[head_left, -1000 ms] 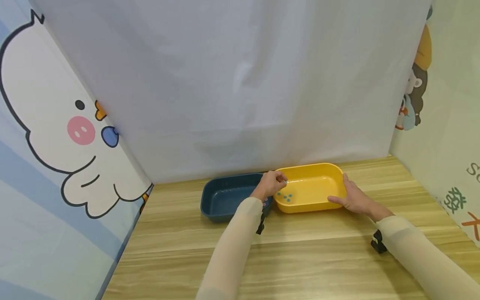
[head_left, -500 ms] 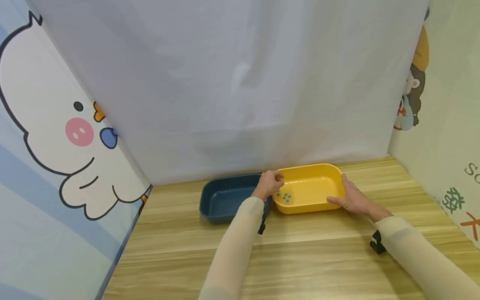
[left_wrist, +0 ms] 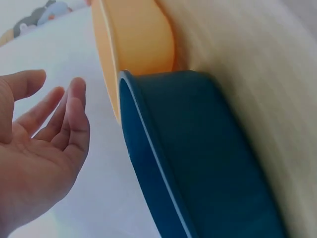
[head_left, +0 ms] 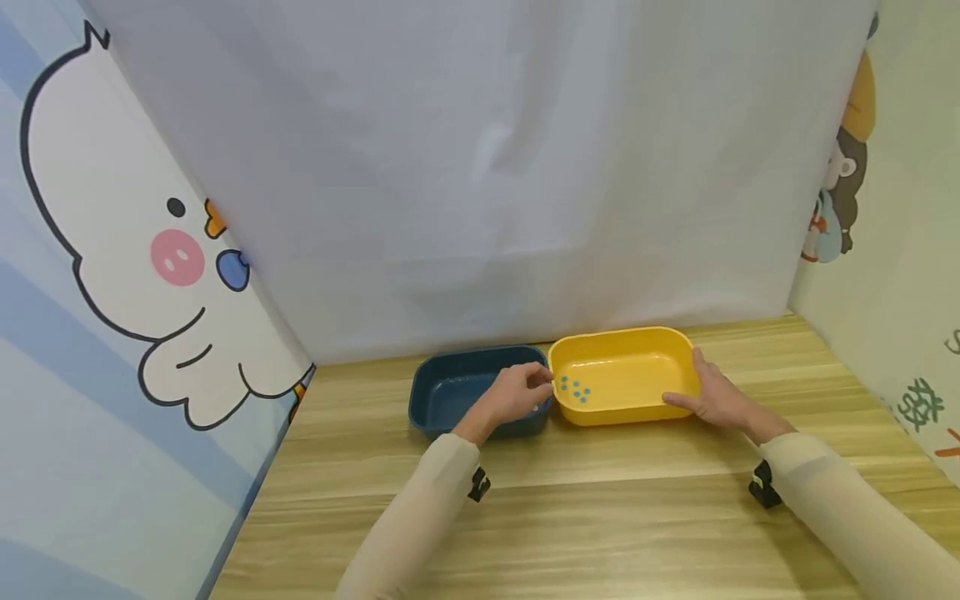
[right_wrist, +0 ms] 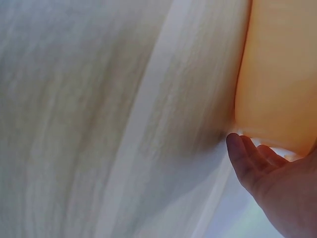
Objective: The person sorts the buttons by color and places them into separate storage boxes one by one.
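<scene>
My left hand (head_left: 514, 392) is over the right end of the dark blue basin (head_left: 442, 421), fingertips by the rim where the two basins meet. In the left wrist view its fingers are loosely bent, the thumb stands apart and nothing is between them. My right hand (head_left: 722, 400) holds the right end of the yellow basin (head_left: 637, 415), thumb over the rim and fingers along the outside. Several small blue pieces (head_left: 576, 393) lie at the yellow basin's left end. A tiny pink piece (head_left: 536, 408) shows in the blue basin, partly hidden by my left hand.
Both basins stand side by side on a wood-grain table (head_left: 600, 517), near a hanging white cloth (head_left: 420, 183) at the back. Cartoon-printed panels (head_left: 127, 250) rise on the left and right.
My left hand has moved from above the yellow basin back toward me and over the blue one. A blue piece at its fingertips a second ago is gone from them. My right hand stays put.
</scene>
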`<state>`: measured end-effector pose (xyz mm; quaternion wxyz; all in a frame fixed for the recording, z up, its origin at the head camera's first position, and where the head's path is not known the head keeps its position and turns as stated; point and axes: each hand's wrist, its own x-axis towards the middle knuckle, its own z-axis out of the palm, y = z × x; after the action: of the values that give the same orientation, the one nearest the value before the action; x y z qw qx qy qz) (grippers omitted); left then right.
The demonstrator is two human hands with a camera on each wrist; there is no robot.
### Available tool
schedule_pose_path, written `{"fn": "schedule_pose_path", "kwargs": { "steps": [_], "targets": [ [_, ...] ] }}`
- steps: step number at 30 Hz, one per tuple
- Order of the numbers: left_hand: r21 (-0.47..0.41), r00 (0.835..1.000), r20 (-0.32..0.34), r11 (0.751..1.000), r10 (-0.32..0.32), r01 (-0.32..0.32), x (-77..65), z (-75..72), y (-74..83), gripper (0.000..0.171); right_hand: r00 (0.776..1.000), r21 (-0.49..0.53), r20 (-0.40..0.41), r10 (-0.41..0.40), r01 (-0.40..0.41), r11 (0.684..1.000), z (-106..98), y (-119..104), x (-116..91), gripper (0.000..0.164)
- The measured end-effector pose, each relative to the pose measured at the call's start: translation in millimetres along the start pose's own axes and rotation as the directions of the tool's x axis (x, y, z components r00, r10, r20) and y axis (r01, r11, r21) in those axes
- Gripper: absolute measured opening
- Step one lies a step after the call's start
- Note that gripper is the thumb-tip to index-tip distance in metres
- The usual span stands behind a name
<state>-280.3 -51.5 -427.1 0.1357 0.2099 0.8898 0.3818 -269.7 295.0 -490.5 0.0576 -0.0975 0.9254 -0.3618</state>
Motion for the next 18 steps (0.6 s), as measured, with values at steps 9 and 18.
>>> {"fn": "schedule_pose_path", "kwargs": {
  "steps": [9, 18],
  "targets": [
    [0.031, 0.998, 0.039, 0.998, 0.051, -0.052, -54.5, -2.4, -25.2, 0.027, 1.0, -0.008, -0.001, 0.003, -0.003, 1.0, -1, 5, 2, 0.112],
    [0.035, 0.998, 0.043, 0.998, 0.053, -0.054, -80.8, 6.8, -45.2, 0.027, 1.0, 0.041, 0.002, 0.001, -0.001, 0.999, 1, 6, 0, 0.111]
  ]
}}
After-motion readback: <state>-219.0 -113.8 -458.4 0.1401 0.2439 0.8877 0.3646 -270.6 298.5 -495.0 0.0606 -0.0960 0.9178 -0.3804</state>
